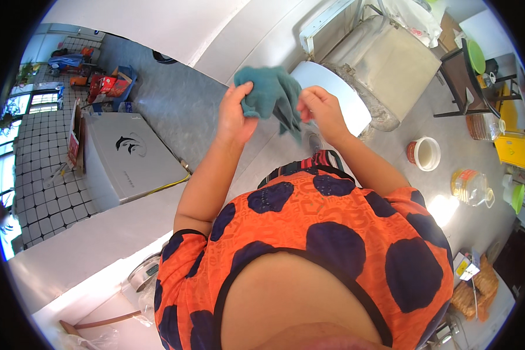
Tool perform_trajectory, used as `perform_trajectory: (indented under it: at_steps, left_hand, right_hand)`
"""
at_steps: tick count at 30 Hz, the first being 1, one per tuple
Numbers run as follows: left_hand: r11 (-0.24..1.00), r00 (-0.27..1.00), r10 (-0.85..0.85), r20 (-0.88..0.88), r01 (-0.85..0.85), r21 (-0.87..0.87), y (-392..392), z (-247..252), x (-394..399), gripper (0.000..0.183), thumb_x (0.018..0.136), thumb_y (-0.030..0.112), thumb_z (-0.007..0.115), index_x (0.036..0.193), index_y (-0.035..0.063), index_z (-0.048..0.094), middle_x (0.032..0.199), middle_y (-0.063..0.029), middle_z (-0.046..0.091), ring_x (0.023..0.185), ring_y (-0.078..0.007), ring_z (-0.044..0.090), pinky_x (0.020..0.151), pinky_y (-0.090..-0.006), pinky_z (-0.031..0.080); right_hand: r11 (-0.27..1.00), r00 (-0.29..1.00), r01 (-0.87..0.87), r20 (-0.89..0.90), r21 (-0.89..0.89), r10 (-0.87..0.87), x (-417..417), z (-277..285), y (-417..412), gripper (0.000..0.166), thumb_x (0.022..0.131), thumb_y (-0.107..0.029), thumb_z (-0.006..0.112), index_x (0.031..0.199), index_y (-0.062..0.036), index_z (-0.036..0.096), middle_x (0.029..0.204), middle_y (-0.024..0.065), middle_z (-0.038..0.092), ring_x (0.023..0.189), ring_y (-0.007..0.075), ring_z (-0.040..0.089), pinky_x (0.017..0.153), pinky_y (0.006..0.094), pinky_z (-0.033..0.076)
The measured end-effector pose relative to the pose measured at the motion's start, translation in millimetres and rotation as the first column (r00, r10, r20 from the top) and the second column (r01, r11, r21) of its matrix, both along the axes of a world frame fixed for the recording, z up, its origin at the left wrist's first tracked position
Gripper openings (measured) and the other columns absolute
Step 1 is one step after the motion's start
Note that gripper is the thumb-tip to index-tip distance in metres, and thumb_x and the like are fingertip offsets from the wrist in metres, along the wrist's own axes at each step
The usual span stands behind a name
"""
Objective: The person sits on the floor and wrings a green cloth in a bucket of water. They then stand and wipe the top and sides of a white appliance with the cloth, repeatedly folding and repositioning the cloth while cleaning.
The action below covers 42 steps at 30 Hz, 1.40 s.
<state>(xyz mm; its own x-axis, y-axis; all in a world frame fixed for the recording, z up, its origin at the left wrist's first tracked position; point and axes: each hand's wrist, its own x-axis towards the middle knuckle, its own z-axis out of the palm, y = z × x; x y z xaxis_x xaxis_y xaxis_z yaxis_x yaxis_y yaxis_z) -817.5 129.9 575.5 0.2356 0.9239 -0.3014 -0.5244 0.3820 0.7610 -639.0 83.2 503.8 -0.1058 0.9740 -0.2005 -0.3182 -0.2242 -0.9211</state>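
Note:
A teal cloth [267, 94] hangs bunched and partly blurred in front of me, near the top middle of the head view. My left hand [239, 111] grips its left side, with the thumb on top of the fabric. At the cloth's right edge is my right hand [321, 109], its fingers curled; whether they pinch the fabric cannot be told. Beyond the hands stands a white rounded surface [332, 96], beside a cover-wrapped boxy object [385, 65].
On the floor to the right stand a white and red tub [424, 154] and clear plastic bottles [471, 188], near a dark chair [472, 83]. At left, past a white wall ledge [92, 236], is a grey-topped appliance [127, 153] with a dolphin picture.

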Motion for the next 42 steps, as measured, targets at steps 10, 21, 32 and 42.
perform_trajectory:
  at_steps: [10,21,32,42]
  left_hand:
    - [0.966,0.978,-0.177,0.108,0.152,0.210,38,59,1,0.052,0.086,0.010,0.043,0.136,0.0003,0.032,0.126,-0.0171,0.049,0.113,-0.0297,0.052,0.095,-0.0415,0.042]
    - [0.972,0.984,-0.152,-0.092,0.166,0.166,80,76,-15,0.046,0.090,0.015,0.042,0.131,-0.0049,0.038,0.122,-0.0162,0.052,0.109,-0.0247,0.054,0.090,-0.0337,0.046]
    - [0.945,0.949,-0.312,0.034,0.314,-0.094,58,-38,-25,0.078,0.091,0.056,0.042,0.142,0.0008,0.021,0.135,-0.0157,0.042,0.125,-0.0259,0.039,0.106,-0.0399,0.029]
    - [0.570,0.491,0.104,-0.865,0.683,0.456,37,-14,-1,0.062,0.078,0.030,0.070,0.128,0.0043,0.045,0.126,-0.0112,0.051,0.117,-0.0236,0.047,0.096,-0.0345,0.037]
  right_hand:
    - [0.832,0.942,0.265,-0.052,-0.488,-0.330,17,-130,55,0.056,0.089,-0.054,0.046,0.125,-0.0105,0.049,0.122,0.0072,0.051,0.109,0.0205,0.046,0.091,0.0405,0.036]
    - [0.841,0.670,-0.481,-0.515,0.247,0.535,20,-24,102,0.061,0.091,-0.047,0.048,0.121,0.0064,0.051,0.121,0.0150,0.056,0.107,0.0221,0.056,0.092,0.0352,0.046]
    - [0.998,0.596,-0.061,-0.802,0.014,0.048,-14,21,72,0.045,0.094,-0.029,0.050,0.127,0.0000,0.042,0.122,0.0156,0.053,0.107,0.0262,0.056,0.090,0.0402,0.048]
    - [1.000,0.933,-0.030,-0.360,-0.004,0.027,15,45,53,0.045,0.092,-0.036,0.053,0.116,0.0022,0.050,0.108,0.0111,0.058,0.097,0.0192,0.058,0.081,0.0322,0.050]
